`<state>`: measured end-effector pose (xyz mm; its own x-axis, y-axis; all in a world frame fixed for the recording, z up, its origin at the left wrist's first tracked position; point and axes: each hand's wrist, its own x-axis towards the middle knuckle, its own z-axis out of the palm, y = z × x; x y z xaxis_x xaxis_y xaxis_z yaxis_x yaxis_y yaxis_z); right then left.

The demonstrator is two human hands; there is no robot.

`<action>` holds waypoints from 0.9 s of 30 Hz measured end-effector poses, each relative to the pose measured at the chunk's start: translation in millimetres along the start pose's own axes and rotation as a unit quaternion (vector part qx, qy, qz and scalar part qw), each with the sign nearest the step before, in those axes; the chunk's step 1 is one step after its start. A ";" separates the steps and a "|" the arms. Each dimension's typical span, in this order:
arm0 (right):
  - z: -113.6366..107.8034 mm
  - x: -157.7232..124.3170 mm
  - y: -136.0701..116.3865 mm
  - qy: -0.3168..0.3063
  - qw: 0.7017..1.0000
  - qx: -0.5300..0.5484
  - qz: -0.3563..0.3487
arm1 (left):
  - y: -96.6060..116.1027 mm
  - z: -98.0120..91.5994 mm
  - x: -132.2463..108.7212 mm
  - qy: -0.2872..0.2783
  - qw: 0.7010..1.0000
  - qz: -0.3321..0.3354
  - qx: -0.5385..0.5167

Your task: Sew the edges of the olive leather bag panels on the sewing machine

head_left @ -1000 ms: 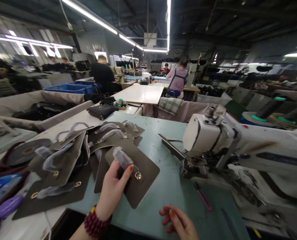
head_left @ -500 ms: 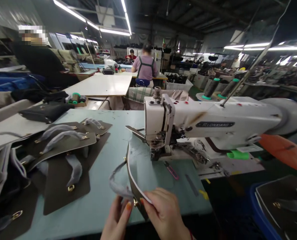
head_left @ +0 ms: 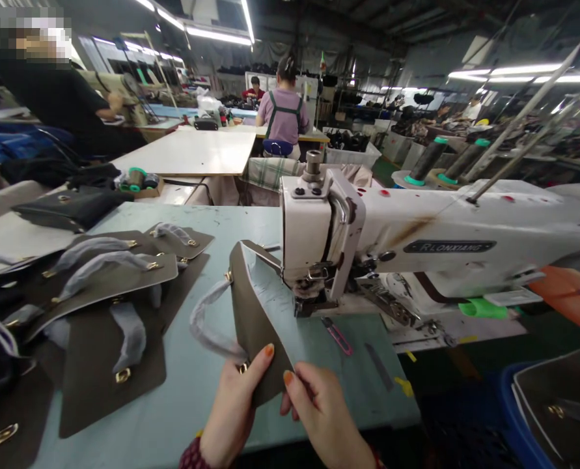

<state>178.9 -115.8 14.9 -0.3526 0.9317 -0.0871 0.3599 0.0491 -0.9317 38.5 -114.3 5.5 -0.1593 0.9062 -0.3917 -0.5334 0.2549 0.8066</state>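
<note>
Brown panel (head_left: 254,312), near edge-on 0.5 s ago, now turned so handle side shows; near end pinched in L hand (head_left: 234,398). R hand (head_left: 321,402) at its corner, can't tell if gripping. Sewing m/c (head_left: 305,231) ahead-rt of grip.

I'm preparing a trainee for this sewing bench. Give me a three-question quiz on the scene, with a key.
1. True or false: the left hand rests on the sewing machine, away from the brown panel.
2. The pink-handled tool lies: (a) in the blue bin; (b) on the teal table; (c) on top of the sewing machine.
3. Fill in: the brown panel's handle is joined at its ends by ____-coloured metal fittings.

Key: 1. False; it holds the brown panel. 2. b. 3. gold.
</note>
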 end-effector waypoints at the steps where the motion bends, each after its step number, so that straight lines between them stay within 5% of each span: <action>1: -1.7 7.0 1.7 -0.005 1.000 0.005 -0.001 | 4.4 1.3 8.7 0.005 1.000 0.004 0.019; 11: -7.9 69.6 19.5 0.048 0.989 0.137 0.041 | 29.1 32.0 85.0 -0.017 0.993 0.052 0.105; 27: -3.5 77.7 24.0 0.106 0.968 0.219 0.056 | 45.6 53.7 93.1 0.004 0.986 0.098 0.135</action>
<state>163.1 -40.9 -13.0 -0.1309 0.9775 -0.1651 -0.0317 -0.1706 -0.9848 44.1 -0.2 29.6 -0.2447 0.9447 -0.2184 -0.2503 0.1561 0.9555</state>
